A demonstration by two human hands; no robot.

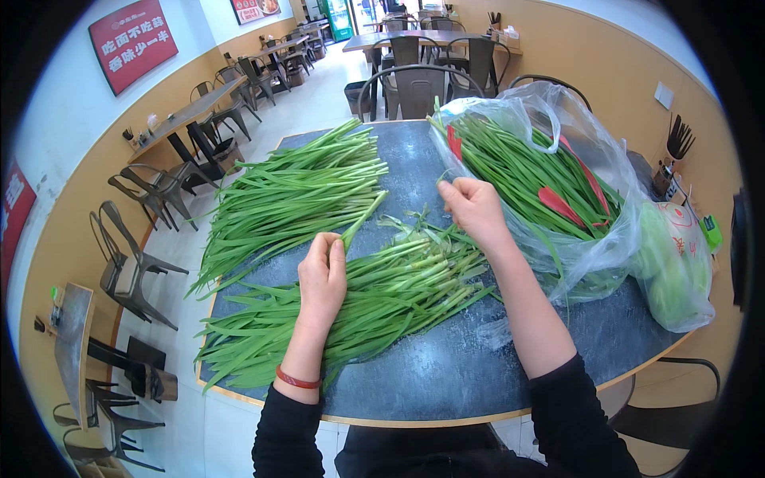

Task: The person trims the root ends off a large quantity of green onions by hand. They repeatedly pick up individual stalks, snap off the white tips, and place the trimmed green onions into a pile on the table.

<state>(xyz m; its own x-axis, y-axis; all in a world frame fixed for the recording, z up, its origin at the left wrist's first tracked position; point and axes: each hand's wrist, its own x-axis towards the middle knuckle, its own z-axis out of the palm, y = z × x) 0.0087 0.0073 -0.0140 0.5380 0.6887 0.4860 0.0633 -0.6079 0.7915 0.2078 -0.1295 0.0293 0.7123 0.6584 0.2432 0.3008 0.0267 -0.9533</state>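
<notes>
My left hand point(323, 266) grips a garlic chive stalk point(362, 220), its pale end pointing up and to the right. Pinched in the fingertips of my right hand point(475, 209) is a thin green strip point(443, 175), too small to make out well. Beneath my left wrist lies a pile of garlic chives point(382, 299) with its cut ends to the right. Farther off, a second pile of garlic chives point(299, 191) has its stalk ends lined up. Pale peelings point(412, 226) are scattered between the hands.
A clear plastic bag point(588, 263) at the right holds more garlic chives point(520, 167) with red ties point(562, 206). Beside it, a knotted bag of green produce point(672, 269) stands at the edge of the dark table point(418, 382). Metal chairs point(412, 89) stand beyond.
</notes>
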